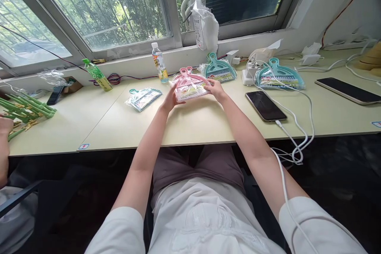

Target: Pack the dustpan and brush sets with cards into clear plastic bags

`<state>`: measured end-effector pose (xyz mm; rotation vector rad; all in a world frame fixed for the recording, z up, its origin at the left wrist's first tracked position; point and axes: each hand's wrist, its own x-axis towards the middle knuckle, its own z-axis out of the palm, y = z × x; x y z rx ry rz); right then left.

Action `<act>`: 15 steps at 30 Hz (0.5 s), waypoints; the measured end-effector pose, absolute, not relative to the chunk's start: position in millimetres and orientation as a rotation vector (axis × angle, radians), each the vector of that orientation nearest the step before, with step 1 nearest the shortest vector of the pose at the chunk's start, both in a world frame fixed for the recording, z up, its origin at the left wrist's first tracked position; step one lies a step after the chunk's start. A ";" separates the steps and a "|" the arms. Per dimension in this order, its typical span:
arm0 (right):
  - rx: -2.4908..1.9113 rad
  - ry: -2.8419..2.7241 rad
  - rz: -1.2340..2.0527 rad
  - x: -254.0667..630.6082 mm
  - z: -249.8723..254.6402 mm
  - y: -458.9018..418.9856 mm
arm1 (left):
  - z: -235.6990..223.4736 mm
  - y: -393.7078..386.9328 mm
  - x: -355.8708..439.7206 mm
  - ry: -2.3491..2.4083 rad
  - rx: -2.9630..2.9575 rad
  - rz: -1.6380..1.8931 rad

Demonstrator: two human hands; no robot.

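Note:
Between my two hands is a pink mini dustpan and brush set (192, 84) in clear plastic wrap, tilted up above the table. My left hand (172, 98) grips its left edge, and my right hand (216, 89) closes on the right edge. Just behind it, a green wrapped dustpan set (219, 70) rests near the windowsill. To the left lies a smaller wrapped teal set (145, 98), flat on the table. Another teal wrapped set (277, 75) sits on the right, partly behind white cables.
A phone (266, 105) with a charging cable (293, 143) lies right of my arm, a second phone (349, 90) beyond. Two bottles, one clear (160, 63) and one green (97, 74), stand or lean at the back. Another person's hand (5, 126) is by green stalks (28, 109).

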<state>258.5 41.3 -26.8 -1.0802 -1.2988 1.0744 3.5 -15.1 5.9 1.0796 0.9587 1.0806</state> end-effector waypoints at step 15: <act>-1.159 -1.356 0.866 233.7 -21.0 25.8 | 3.9 -2.9 -3.0 1.239 1.115 1.243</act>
